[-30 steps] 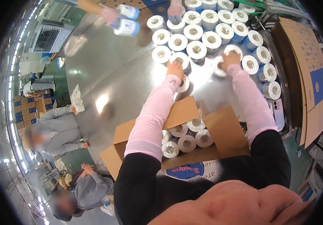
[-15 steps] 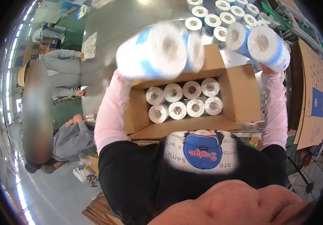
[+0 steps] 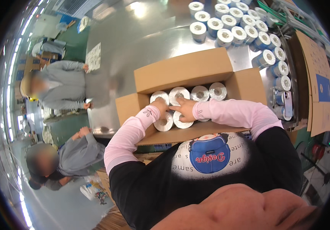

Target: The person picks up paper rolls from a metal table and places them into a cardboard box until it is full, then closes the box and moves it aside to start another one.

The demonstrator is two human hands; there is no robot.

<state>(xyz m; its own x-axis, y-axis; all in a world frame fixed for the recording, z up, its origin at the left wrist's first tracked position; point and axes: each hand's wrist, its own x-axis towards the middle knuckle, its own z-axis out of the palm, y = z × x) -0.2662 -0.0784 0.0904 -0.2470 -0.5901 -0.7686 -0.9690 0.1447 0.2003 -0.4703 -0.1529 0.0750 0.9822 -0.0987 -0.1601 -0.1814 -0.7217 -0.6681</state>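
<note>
In front of me is an open cardboard carton (image 3: pixel 184 69) with white wrapped paper rolls standing in it, core ends up. My left hand (image 3: pixel 159 105) reaches down into its left part, fingers on top of the back-left roll (image 3: pixel 157 94). Beside it, my right hand (image 3: pixel 186 109) extends its fingers apart over the adjoining back roll (image 3: pixel 179 91), with a fingertip near its core. Part of a front roll (image 3: pixel 183 123) shows under the right hand. The right wrist and sleeve cover some front rolls. Neither hand visibly grips a roll.
Several blue-and-white rolls (image 3: pixel 224 37) stand on the metal table (image 3: pixel 134 42), continuing down its right side. A phone (image 3: pixel 288 104) lies by the near-right rolls. Flattened cardboard (image 3: pixel 318 84) stands at the right. Two people in grey (image 3: pixel 63 84) are at the left.
Both hands came down and inward into the carton. The rolls they were carrying above it are no longer in the air. The carton's back flap is now fully visible.
</note>
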